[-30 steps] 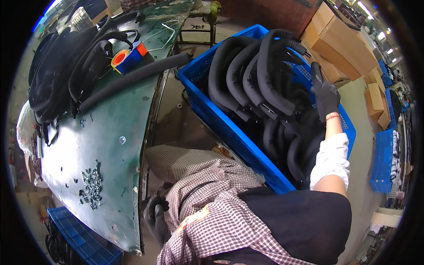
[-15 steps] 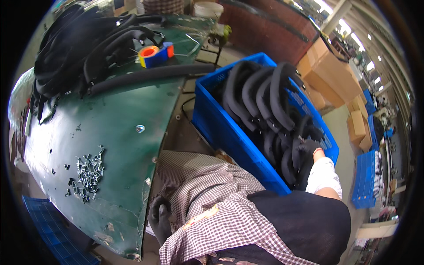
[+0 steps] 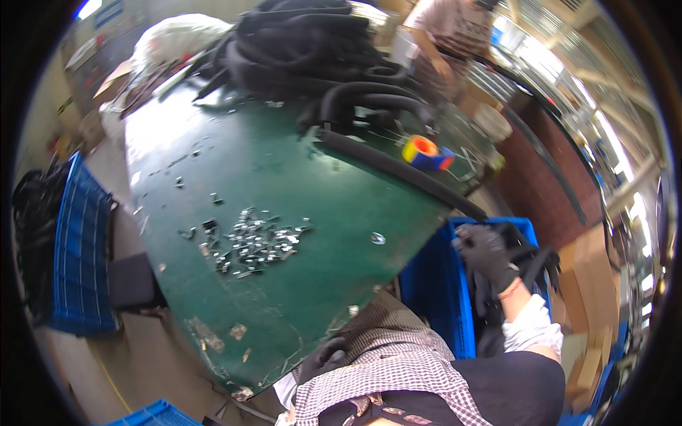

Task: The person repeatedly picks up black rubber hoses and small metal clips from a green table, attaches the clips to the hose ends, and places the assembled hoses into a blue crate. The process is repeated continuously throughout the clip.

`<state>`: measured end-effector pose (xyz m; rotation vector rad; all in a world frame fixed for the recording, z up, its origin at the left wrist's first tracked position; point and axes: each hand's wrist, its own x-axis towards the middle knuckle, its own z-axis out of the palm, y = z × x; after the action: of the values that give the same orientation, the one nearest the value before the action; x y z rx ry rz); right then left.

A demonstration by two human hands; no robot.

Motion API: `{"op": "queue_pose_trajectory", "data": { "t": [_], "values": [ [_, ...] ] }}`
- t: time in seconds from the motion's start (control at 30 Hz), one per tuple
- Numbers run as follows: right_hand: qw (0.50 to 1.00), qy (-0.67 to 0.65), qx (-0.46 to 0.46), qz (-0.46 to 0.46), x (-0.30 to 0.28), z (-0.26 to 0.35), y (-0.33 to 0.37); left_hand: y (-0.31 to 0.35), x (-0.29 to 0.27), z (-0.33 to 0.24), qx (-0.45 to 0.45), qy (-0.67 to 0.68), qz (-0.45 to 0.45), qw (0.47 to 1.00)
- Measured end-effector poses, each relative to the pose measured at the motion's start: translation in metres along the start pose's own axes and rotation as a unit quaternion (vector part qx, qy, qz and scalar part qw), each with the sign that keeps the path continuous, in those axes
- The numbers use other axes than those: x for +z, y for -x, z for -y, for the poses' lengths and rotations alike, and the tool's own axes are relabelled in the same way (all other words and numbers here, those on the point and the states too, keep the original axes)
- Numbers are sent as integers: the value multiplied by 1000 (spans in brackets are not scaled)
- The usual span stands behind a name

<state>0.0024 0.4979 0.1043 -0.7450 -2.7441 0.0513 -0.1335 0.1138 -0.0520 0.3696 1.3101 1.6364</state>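
Your right hand has shifted over the blue crate, nearing the black tube; can't tell if it's clamped. Left hand curled, grip unclear. Tube lies across bench: likely light, squashy; grasp mid-length.

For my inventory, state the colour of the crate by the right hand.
The crate is blue; the head view shows it.

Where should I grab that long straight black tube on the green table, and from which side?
Probably grip the black tube by its end nearest your right hand, coming from the right: that end juts past the green table's edge, leaving room to wrap around it.
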Motion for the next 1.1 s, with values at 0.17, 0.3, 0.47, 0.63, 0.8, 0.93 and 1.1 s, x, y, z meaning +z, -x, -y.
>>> {"op": "queue_pose_trajectory", "data": {
  "t": [0.17,0.3,0.47,0.63,0.8,0.93,1.1],
  "values": [
    [989,-57,-81,111,99,107,-104,-1,-19,5,-17,73,11,997],
    [986,33,-88,136,178,101,-148,4,-36,-26,-95,69,-14,993],
    [855,374,-225,280,214,78,-133,14,-48,-29,-52,22,-112,992],
    [974,63,-157,151,175,85,-138,16,-38,1,39,-91,-307,947],
    [927,58,-320,186,178,199,-224,89,-21,-28,146,-83,-466,869],
    [877,-159,-398,217,153,381,-218,163,-10,-47,147,-30,-536,831],
    [710,-367,-547,249,84,571,-75,288,-16,-66,110,-83,-649,748]
  ]
}}
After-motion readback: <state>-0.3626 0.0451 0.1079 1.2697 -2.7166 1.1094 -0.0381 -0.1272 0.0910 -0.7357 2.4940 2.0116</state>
